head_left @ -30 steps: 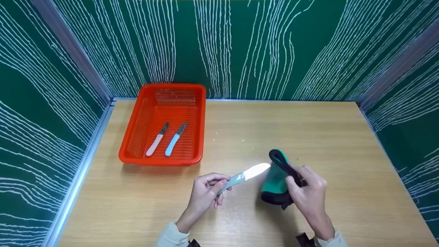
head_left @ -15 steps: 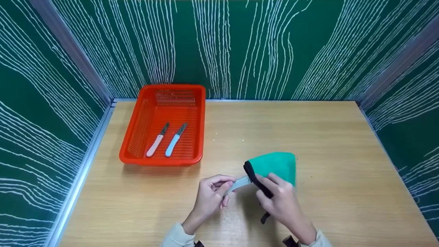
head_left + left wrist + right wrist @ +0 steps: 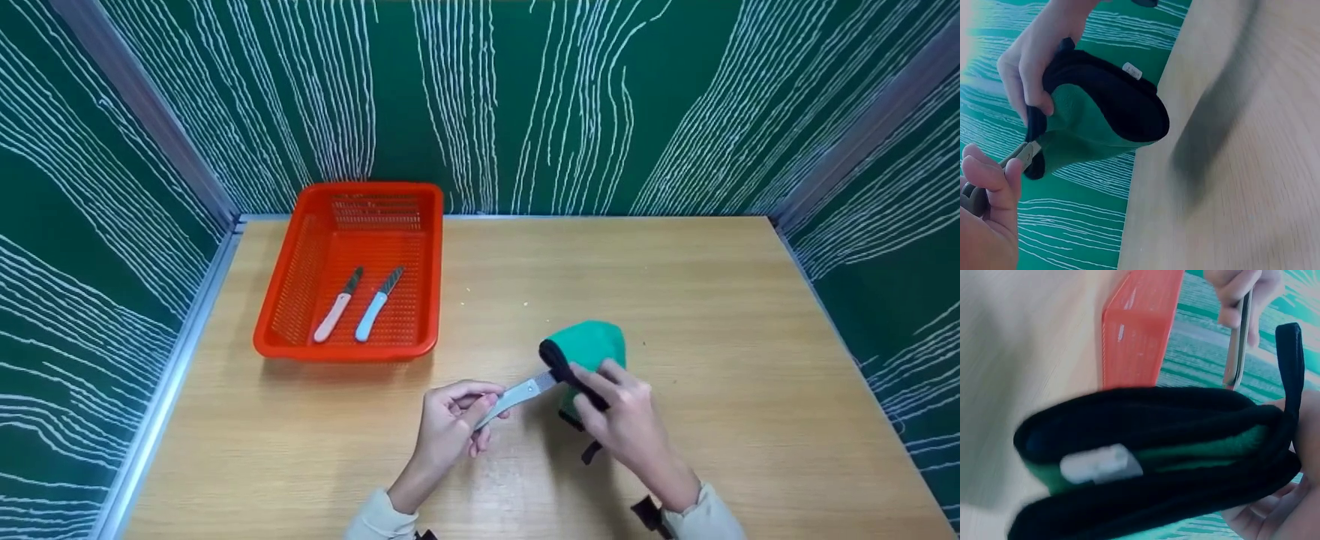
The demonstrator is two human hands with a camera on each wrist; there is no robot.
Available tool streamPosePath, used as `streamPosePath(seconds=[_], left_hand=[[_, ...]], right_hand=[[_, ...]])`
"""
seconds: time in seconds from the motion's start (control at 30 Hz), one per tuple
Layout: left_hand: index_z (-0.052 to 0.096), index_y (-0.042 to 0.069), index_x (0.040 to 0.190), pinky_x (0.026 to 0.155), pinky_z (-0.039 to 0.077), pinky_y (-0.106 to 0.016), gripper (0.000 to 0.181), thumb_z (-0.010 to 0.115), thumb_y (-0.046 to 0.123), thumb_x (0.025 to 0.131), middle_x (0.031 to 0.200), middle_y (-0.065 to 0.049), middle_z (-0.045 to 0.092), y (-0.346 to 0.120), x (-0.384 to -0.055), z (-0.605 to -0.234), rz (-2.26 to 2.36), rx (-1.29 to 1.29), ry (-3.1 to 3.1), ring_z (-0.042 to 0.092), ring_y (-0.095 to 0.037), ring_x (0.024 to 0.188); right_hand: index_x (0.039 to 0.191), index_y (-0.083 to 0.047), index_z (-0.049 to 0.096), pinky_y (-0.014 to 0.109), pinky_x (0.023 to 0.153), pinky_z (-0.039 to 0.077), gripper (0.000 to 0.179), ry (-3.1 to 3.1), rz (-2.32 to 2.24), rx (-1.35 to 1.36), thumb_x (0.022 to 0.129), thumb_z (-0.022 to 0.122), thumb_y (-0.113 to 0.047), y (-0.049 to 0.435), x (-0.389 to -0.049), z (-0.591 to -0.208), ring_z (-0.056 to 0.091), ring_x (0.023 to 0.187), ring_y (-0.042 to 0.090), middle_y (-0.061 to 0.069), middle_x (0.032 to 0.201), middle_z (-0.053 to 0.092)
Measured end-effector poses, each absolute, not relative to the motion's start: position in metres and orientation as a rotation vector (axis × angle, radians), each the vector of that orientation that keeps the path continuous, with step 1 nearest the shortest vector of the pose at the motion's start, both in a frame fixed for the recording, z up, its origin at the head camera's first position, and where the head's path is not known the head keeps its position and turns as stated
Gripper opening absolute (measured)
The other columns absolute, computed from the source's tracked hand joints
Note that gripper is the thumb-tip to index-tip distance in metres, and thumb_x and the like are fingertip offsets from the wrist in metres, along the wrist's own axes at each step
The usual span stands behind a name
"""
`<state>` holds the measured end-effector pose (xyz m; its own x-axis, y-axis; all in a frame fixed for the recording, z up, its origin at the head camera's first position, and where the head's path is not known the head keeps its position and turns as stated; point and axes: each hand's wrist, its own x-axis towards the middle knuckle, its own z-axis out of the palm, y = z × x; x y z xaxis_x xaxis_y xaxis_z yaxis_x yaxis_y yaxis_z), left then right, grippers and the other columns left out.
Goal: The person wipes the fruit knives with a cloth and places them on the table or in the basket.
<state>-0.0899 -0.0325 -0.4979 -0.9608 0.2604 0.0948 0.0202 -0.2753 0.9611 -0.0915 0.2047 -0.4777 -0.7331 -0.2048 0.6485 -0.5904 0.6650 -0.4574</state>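
My left hand (image 3: 444,424) grips a paring knife by its pale grey-green handle (image 3: 511,400), blade pointing right and slightly up. My right hand (image 3: 630,420) pinches a folded green cloth (image 3: 591,343) with black edging against the blade. A short strip of blade shows beside the handle; the cloth hides the rest. In the left wrist view the cloth (image 3: 1075,121) hangs in a loose fold from the right fingers, its black edge at the knife. The right wrist view shows the cloth's folded black edges (image 3: 1145,405), a white label (image 3: 1095,463) and a black loop (image 3: 1289,354).
An orange-red basket (image 3: 345,351) stands at the back left of the wooden table (image 3: 697,300). Inside lie a knife with a pink handle (image 3: 332,318) and another with a light blue handle (image 3: 371,318). Small pale crumbs (image 3: 525,304) dot the table. Green walls with white lines enclose it.
The right hand brought the cloth leftward onto the knife, covering the blade up to the handle. Since then it has slid back slightly, baring blade near the handle. The left hand keeps its grip.
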Motion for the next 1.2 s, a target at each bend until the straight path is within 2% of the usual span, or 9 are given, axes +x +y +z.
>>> streamPosePath(seconds=[0.13,0.43,0.63,0.77,0.93,1.1,1.2], left_hand=[[0.066,-0.01,0.102,0.033,0.04,-0.017,0.019,0.06,0.005,0.092,0.079,-0.033,0.064,-0.033,-0.09,-0.498,2.365,0.37,1.804,0.051,-0.009,0.039],[0.066,-0.009,0.1,0.03,0.041,-0.024,0.016,0.059,0.002,0.092,0.079,-0.029,0.066,-0.035,-0.09,-0.5,2.342,0.348,1.864,0.052,-0.011,0.039],[0.067,-0.008,0.1,0.03,0.041,-0.024,0.015,0.06,0.001,0.091,0.078,-0.026,0.067,-0.034,-0.091,-0.502,2.307,0.354,1.918,0.052,-0.011,0.039],[0.066,-0.008,0.101,0.031,0.041,-0.022,0.015,0.06,0.001,0.091,0.079,-0.026,0.067,-0.033,-0.091,-0.499,2.29,0.354,1.934,0.052,-0.012,0.039],[0.067,-0.007,0.102,0.033,0.042,-0.02,0.015,0.059,0.001,0.091,0.08,-0.025,0.067,-0.028,-0.091,-0.493,2.298,0.367,1.93,0.052,-0.012,0.04],[0.065,-0.01,0.101,0.032,0.04,-0.019,0.015,0.058,-0.001,0.092,0.077,-0.022,0.068,-0.024,-0.089,-0.49,2.342,0.371,1.911,0.051,-0.011,0.039],[0.065,-0.011,0.1,0.033,0.04,-0.017,0.015,0.058,-0.001,0.092,0.076,-0.02,0.068,-0.024,-0.087,-0.491,2.346,0.329,1.903,0.051,-0.011,0.039]], right_hand=[[0.097,0.004,0.072,0.009,0.037,0.033,0.033,-2.323,0.856,0.564,0.065,0.069,0.012,0.218,-0.096,-0.479,0.041,0.049,0.001,0.007,0.072,0.059],[0.088,0.002,0.074,0.009,0.036,0.025,0.028,-2.345,0.873,0.424,0.063,0.068,0.014,0.241,-0.098,-0.478,0.033,0.046,-0.001,-0.002,0.061,0.048],[0.084,0.002,0.074,0.011,0.04,0.028,0.029,-2.193,1.002,0.331,0.062,0.064,0.018,0.238,-0.091,-0.462,0.042,0.049,0.008,0.003,0.063,0.058],[0.084,0.001,0.073,0.014,0.041,0.031,0.032,-2.096,1.085,0.42,0.061,0.062,0.019,0.223,-0.087,-0.45,0.044,0.05,0.009,0.003,0.065,0.06],[0.096,0.003,0.072,0.011,0.041,0.036,0.034,-2.166,1.133,0.625,0.064,0.065,0.013,0.196,-0.085,-0.452,0.045,0.054,0.005,0.002,0.071,0.061],[0.1,0.002,0.073,0.01,0.042,0.033,0.036,-2.282,0.95,0.698,0.064,0.069,0.009,0.184,-0.082,-0.47,0.039,0.054,0.003,-0.006,0.069,0.049],[0.099,0.0,0.074,0.01,0.041,0.031,0.035,-2.282,0.878,0.698,0.065,0.068,0.008,0.184,-0.084,-0.477,0.036,0.052,0.002,-0.006,0.069,0.044]])
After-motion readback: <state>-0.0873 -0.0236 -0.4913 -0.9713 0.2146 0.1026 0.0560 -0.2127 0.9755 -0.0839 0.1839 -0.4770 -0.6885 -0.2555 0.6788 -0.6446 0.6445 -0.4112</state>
